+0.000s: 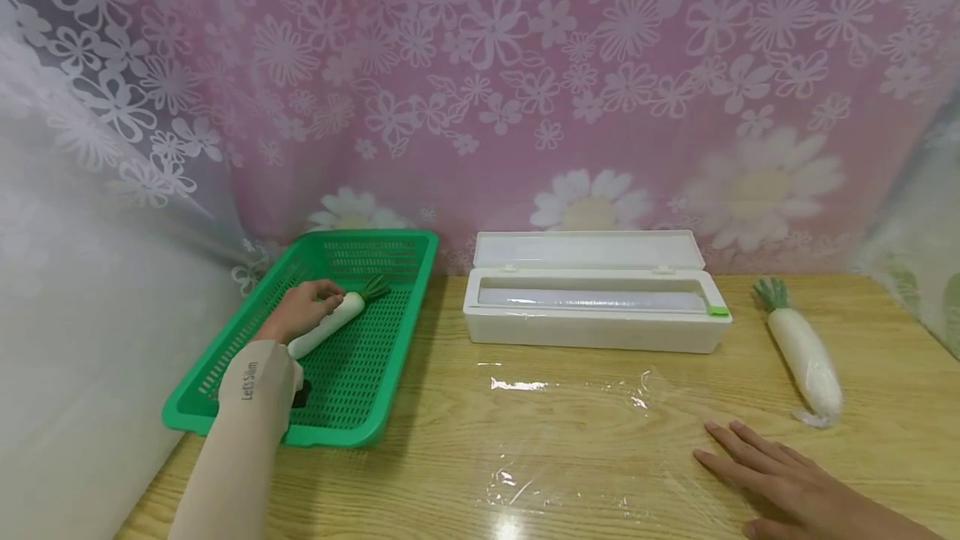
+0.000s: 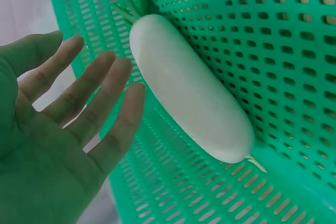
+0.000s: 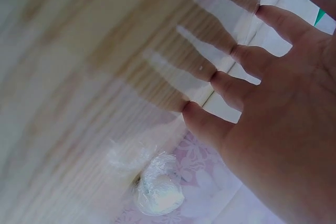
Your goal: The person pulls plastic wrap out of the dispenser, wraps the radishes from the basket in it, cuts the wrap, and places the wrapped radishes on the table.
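Observation:
In the head view my left hand point(image 1: 302, 310) is over a white radish point(image 1: 332, 326) with green leaf stubs, lying inside a green plastic basket point(image 1: 429, 286). Seen from the left wrist, the fingers are loosely extended beside the radish point(image 2: 186, 90), with a gap between them and it. My right hand point(image 1: 787, 477) is spread at the lower right, its fingertips touching the tabletop in the right wrist view. Near those fingertips lies a sheet of clear cling film point(image 1: 570, 432), spread over the wood and visible mainly by its glints.
Behind the film stands a white cling film box point(image 1: 592, 333), lid raised, with a roll inside and a green slider at its right end. A film-wrapped radish point(image 1: 806, 357) lies at the right. A pink floral curtain point(image 1: 480, 90) closes off the back.

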Tool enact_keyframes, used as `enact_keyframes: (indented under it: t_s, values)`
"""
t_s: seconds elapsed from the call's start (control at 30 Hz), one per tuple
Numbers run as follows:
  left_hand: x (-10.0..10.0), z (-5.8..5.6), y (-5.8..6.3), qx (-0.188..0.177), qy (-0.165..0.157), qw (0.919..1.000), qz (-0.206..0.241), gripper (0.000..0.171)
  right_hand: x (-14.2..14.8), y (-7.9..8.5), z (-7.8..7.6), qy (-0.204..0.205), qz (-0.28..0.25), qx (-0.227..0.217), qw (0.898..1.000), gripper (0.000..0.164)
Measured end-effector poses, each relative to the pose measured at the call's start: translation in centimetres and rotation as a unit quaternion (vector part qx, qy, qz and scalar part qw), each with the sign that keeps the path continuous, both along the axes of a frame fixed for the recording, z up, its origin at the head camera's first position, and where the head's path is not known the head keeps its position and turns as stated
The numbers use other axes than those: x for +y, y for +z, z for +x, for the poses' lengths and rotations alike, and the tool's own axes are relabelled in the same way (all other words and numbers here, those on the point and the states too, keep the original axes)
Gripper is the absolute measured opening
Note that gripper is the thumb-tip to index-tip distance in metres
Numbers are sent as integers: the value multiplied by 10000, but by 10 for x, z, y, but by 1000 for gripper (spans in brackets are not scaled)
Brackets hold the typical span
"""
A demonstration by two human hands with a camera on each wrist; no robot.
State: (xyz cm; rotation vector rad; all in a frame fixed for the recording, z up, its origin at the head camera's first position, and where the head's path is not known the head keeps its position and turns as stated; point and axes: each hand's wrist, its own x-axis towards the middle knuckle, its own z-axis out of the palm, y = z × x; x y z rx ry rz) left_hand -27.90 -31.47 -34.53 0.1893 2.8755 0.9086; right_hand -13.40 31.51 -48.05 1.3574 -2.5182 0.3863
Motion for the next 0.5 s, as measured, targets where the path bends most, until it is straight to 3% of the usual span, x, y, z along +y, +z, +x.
enact_keyframes:
  t_s: [0.27,0.5]
  values:
    - [-15,0,-6,123,288,9994,134,39,-2,-3,3,-76,-92,-54,9999,92]
    - [-22,-11,-10,-130,328,9989,322,44,-3,1,2,30,-161,-7,9999,90]
